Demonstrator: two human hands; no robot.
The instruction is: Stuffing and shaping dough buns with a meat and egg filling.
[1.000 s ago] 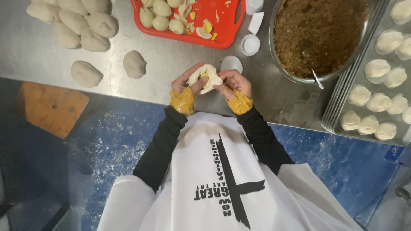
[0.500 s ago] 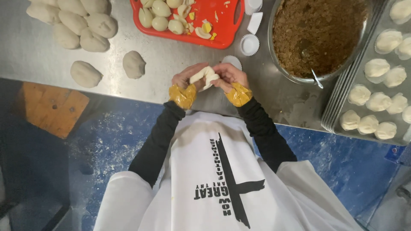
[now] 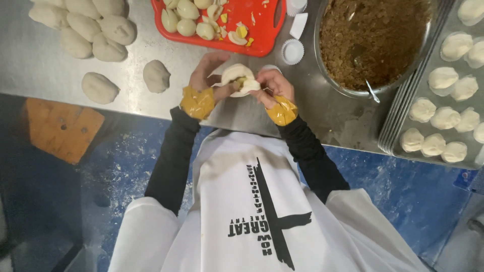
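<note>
White dough piece is held between both hands, above the steel table edge, just below the red tray. Left hand fingers are curled around its left side; right hand fingers are pinched together on its right edge. Yellowish filling is seen at the dough's centre. Loose dough balls are laid to the left. A metal bowl of brown filling is placed to the right, beside a baking tray of formed buns. Paper cups sit near the red tray.
</note>
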